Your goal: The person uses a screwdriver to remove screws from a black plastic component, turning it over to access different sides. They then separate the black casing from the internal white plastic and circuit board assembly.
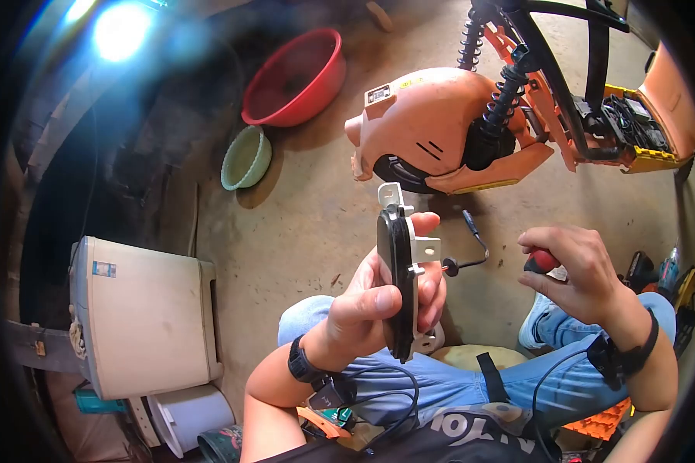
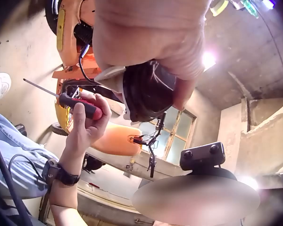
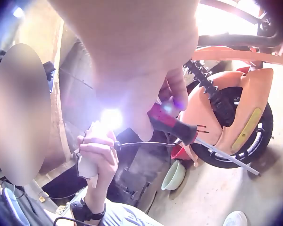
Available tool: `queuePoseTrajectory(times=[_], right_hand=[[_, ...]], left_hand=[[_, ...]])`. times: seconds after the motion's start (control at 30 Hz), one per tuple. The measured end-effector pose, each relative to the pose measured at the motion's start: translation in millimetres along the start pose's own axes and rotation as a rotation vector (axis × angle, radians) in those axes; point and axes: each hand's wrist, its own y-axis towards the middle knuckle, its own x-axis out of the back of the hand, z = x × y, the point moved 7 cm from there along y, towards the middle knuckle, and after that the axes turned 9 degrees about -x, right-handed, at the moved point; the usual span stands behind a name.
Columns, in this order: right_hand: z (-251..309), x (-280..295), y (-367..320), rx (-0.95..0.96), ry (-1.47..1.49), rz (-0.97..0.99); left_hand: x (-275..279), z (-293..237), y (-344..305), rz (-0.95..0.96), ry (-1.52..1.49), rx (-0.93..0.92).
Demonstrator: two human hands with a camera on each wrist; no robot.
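Unit [image 1: 400, 282] looks light, stiff; I'd hold its rim [image 1: 398, 228]; left hand [image 1: 359, 309] grips it; right hand [image 1: 587, 266], at right, clasps a screwdriver [image 2: 70, 101].

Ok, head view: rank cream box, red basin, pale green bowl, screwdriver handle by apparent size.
Largest to smallest:
1. cream box
2. red basin
3. pale green bowl
4. screwdriver handle, visible part only; the right hand covers the rest

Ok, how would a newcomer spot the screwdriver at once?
In the head view, below the orange vehicle is the right hand. It grips the screwdriver: red and black handle, slim shaft, unlike the white-tabbed black part in the left hand.
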Motion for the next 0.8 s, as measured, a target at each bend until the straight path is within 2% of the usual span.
queuePoseTrajectory(times=[0.43, 0.5, 0.63, 0.8], right_hand=[[-2, -10, -1, -0.039, 0.052, 0.017], [-2, -12, -2, -0.048, 0.061, 0.026], [-3, -14, -3, -0.059, 0.057, 0.04], [-18, -22, -1, -0.158, 0.067, 0.086]], left_hand=[[-1, -7, -8, 0.02, 0.076, -0.052], [-6, -9, -9, 0.106, 0.096, -0.073], [-7, -7, -10, 0.117, 0.104, -0.056], [-1, -4, -3, 0.019, 0.185, -0.132]])
